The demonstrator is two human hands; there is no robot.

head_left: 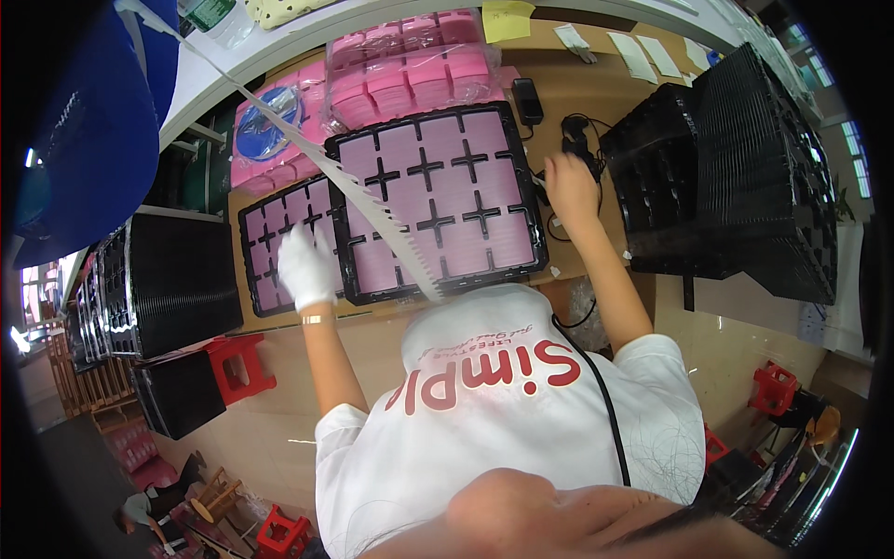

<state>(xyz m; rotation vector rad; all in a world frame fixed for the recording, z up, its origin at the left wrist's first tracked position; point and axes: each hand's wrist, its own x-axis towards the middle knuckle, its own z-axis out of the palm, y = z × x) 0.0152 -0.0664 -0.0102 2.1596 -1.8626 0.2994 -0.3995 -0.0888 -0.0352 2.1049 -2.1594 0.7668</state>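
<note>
Two black plastic trays lie side by side on the table. The larger tray (543,244) has pink-purple squares between raised black crosses, and the smaller tray (250,233) at its left looks alike. My left hand (305,268), in a white glove, is over the smaller tray with its fingers spread and nothing visible in them. At the larger tray's right edge is my bare right hand (572,194), its fingers bent beside a dark object that I cannot make out. A pale serrated strip (372,210) crosses the view diagonally in front of the trays.
Pink foam stacks (410,79) in clear film stand behind the trays, with a blue coil (268,124) at their left. A black adapter (527,101) and cables lie at the far right. Black tray stacks (754,177) rise on the right, others (182,284) on the left.
</note>
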